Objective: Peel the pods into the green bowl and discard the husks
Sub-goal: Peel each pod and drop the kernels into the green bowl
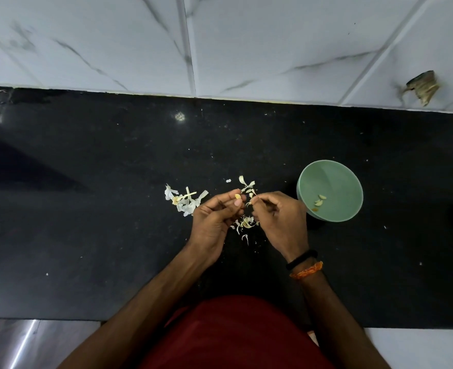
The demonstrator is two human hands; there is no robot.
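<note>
A pod (237, 196) is pinched at the fingertips of the left hand (213, 222) over the black counter (86, 209), while a strip of husk is gripped & pulled by the right hand (280, 221); both grips are clenched on their pieces. The green bowl (334, 171) sits at 3 o'clock of the hands, w/ a few peeled pieces (320, 201) inside. Discarded husks (185, 201) lie at 9 o'clock. Judged best: skin drawn off in one strip, pod dropped straight into the bowl.
</note>
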